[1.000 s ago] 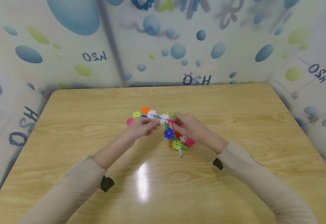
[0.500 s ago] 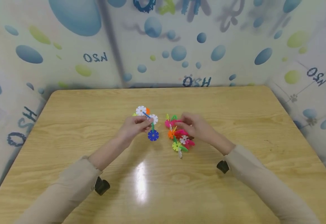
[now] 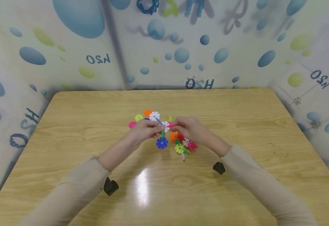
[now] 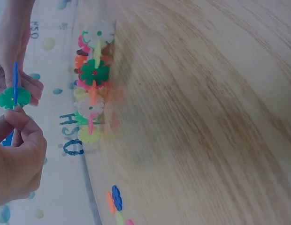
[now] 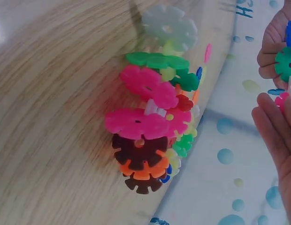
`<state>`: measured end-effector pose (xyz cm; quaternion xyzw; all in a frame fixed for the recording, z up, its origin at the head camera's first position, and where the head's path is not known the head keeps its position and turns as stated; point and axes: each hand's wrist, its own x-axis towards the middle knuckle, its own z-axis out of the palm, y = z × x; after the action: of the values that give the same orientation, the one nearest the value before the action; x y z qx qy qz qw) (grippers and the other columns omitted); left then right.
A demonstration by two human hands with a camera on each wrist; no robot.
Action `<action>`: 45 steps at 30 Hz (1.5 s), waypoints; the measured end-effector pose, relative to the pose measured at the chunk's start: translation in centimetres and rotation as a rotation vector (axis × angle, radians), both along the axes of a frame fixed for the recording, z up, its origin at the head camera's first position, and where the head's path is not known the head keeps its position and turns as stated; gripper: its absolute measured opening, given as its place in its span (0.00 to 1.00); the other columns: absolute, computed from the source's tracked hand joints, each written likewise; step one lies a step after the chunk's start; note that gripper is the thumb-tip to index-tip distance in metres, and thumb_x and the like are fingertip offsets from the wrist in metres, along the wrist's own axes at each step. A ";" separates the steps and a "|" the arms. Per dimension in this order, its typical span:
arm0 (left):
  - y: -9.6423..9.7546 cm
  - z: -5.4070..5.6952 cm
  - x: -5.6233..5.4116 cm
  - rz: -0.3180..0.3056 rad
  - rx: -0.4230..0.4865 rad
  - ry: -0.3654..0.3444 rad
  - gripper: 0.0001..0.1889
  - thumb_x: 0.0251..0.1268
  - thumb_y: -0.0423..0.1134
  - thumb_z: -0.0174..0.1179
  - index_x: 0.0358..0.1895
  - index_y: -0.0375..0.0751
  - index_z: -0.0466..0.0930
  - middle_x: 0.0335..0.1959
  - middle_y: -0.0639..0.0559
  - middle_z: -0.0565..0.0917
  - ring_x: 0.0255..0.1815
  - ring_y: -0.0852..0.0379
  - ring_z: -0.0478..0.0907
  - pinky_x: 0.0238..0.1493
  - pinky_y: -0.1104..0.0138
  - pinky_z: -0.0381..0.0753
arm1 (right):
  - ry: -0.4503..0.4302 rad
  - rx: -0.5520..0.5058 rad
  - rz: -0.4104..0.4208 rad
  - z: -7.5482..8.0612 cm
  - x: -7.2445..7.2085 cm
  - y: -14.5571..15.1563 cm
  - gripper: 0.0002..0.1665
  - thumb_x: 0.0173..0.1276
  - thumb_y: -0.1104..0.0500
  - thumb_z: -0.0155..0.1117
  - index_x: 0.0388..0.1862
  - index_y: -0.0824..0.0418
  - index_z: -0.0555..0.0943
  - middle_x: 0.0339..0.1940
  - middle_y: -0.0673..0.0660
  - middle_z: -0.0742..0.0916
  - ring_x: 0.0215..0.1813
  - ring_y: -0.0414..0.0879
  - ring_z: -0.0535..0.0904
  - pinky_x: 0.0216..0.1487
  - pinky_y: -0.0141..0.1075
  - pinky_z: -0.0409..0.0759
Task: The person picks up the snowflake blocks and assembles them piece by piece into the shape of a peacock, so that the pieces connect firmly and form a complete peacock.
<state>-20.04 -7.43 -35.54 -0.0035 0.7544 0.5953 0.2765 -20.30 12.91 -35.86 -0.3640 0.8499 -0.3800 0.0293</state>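
Observation:
In the head view my left hand (image 3: 145, 131) pinches a small chain of notched flower-shaped building discs. It includes a white disc (image 3: 165, 126), a green one (image 3: 163, 134) and a blue disc (image 3: 161, 143) hanging below. My right hand (image 3: 191, 128) pinches a pink disc (image 3: 172, 125), seen edge-on, against the white disc; whether they interlock cannot be told. From the left wrist, a green disc (image 4: 14, 98) crossed by a blue disc (image 4: 15, 77) shows between the hands. The right wrist view has a pink disc (image 5: 282, 101) partly hidden by fingers.
Beside the right hand, a joined cluster of coloured discs (image 5: 138, 124) rests on the wooden table (image 3: 238, 113). More discs, including an orange one (image 3: 148, 112) and a yellow one (image 3: 139, 117), lie behind the left hand. A patterned wall (image 3: 164, 47) borders the table's far edge.
My left hand moved left with its chain, away from the right hand, then came back right. The white disc and the pink disc are together again, and the blue disc hangs lower than at first.

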 end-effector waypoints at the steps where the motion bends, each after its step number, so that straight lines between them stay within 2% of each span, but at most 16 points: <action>1: 0.0 0.1 0.0 0.001 0.000 -0.002 0.13 0.64 0.40 0.55 0.39 0.30 0.78 0.24 0.55 0.76 0.26 0.61 0.69 0.41 0.67 0.75 | 0.009 -0.003 0.004 0.0 0.0 0.0 0.02 0.63 0.69 0.57 0.31 0.67 0.77 0.33 0.61 0.87 0.35 0.49 0.85 0.35 0.32 0.82; 6: 0.0 0.2 0.1 0.000 -0.022 -0.013 0.11 0.64 0.38 0.56 0.37 0.30 0.78 0.21 0.57 0.75 0.25 0.62 0.69 0.41 0.66 0.75 | 0.014 -0.036 0.024 -0.3 0.1 -0.3 0.02 0.61 0.71 0.58 0.30 0.68 0.78 0.31 0.62 0.87 0.33 0.50 0.85 0.30 0.28 0.80; 11: -0.3 -0.1 0.1 -0.036 -0.016 -0.003 0.11 0.64 0.38 0.56 0.35 0.31 0.79 0.20 0.57 0.75 0.25 0.62 0.69 0.42 0.66 0.75 | -0.022 -0.053 0.025 -0.7 0.1 -0.2 0.02 0.60 0.71 0.59 0.30 0.69 0.79 0.30 0.62 0.87 0.32 0.51 0.84 0.26 0.27 0.77; 16: -0.4 -0.1 -0.1 -0.031 -0.037 0.030 0.13 0.64 0.41 0.55 0.38 0.31 0.79 0.22 0.56 0.75 0.28 0.60 0.69 0.44 0.65 0.75 | -0.075 -0.022 -0.017 -0.5 -0.1 -0.4 0.03 0.62 0.71 0.57 0.33 0.68 0.78 0.34 0.62 0.87 0.38 0.50 0.85 0.35 0.28 0.82; 18: -0.4 -0.2 -0.1 -0.027 -0.048 0.024 0.14 0.64 0.42 0.55 0.40 0.31 0.79 0.22 0.56 0.75 0.29 0.59 0.69 0.46 0.64 0.75 | -0.081 0.005 -0.025 -0.4 -0.2 -0.5 0.03 0.63 0.71 0.57 0.33 0.68 0.78 0.35 0.62 0.87 0.38 0.51 0.85 0.36 0.29 0.82; 21: -0.4 -0.2 -0.1 -0.012 -0.052 0.029 0.15 0.65 0.43 0.55 0.41 0.32 0.79 0.23 0.55 0.76 0.29 0.58 0.70 0.47 0.60 0.75 | -0.053 0.051 -0.027 -0.4 -0.3 -0.6 0.03 0.63 0.68 0.58 0.34 0.68 0.78 0.35 0.62 0.87 0.33 0.51 0.83 0.34 0.29 0.82; 26: -0.4 0.0 0.0 -0.006 -0.050 0.079 0.15 0.65 0.42 0.55 0.42 0.32 0.79 0.29 0.51 0.80 0.32 0.56 0.74 0.50 0.56 0.77 | 0.007 0.081 -0.046 0.0 -0.2 -0.4 0.08 0.63 0.66 0.59 0.41 0.66 0.80 0.38 0.60 0.87 0.41 0.50 0.84 0.43 0.35 0.82; 29: -0.3 0.1 0.1 -0.018 -0.049 0.094 0.15 0.65 0.42 0.55 0.42 0.31 0.79 0.31 0.49 0.80 0.34 0.54 0.75 0.51 0.55 0.77 | 0.056 0.074 -0.055 0.3 0.1 -0.2 0.08 0.62 0.67 0.60 0.40 0.66 0.80 0.38 0.59 0.87 0.44 0.49 0.84 0.45 0.35 0.81; 35: 0.0 0.4 0.2 -0.029 -0.056 0.098 0.14 0.65 0.42 0.54 0.41 0.32 0.80 0.28 0.54 0.80 0.31 0.59 0.75 0.51 0.55 0.77 | 0.179 -0.012 -0.048 0.3 0.3 0.4 0.07 0.57 0.69 0.64 0.36 0.67 0.81 0.33 0.59 0.87 0.37 0.47 0.84 0.40 0.32 0.82; 39: 0.3 0.3 0.1 -0.008 -0.047 0.080 0.14 0.64 0.41 0.55 0.42 0.31 0.80 0.27 0.55 0.80 0.29 0.62 0.75 0.52 0.54 0.77 | 0.274 -0.085 -0.043 0.0 0.2 0.6 0.05 0.53 0.70 0.67 0.30 0.67 0.81 0.28 0.59 0.86 0.31 0.45 0.83 0.34 0.29 0.82; 42: 0.5 0.3 0.1 0.013 -0.018 0.047 0.15 0.64 0.40 0.55 0.43 0.29 0.80 0.25 0.55 0.79 0.28 0.61 0.74 0.52 0.56 0.77 | 0.249 -0.147 -0.037 -0.2 0.1 0.6 0.04 0.51 0.71 0.67 0.26 0.67 0.81 0.26 0.59 0.86 0.27 0.46 0.83 0.30 0.28 0.81; 45: 0.9 0.5 0.3 0.044 0.028 0.000 0.14 0.64 0.37 0.55 0.44 0.28 0.79 0.24 0.55 0.79 0.28 0.61 0.73 0.52 0.59 0.77 | 0.173 -0.214 -0.040 -0.3 0.2 0.8 0.04 0.52 0.73 0.65 0.24 0.68 0.80 0.26 0.61 0.86 0.27 0.49 0.83 0.29 0.30 0.82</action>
<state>-19.73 -6.50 -35.08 -0.0162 0.7456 0.6118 0.2637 -20.10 13.67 -36.11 -0.3795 0.8108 -0.4363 -0.0908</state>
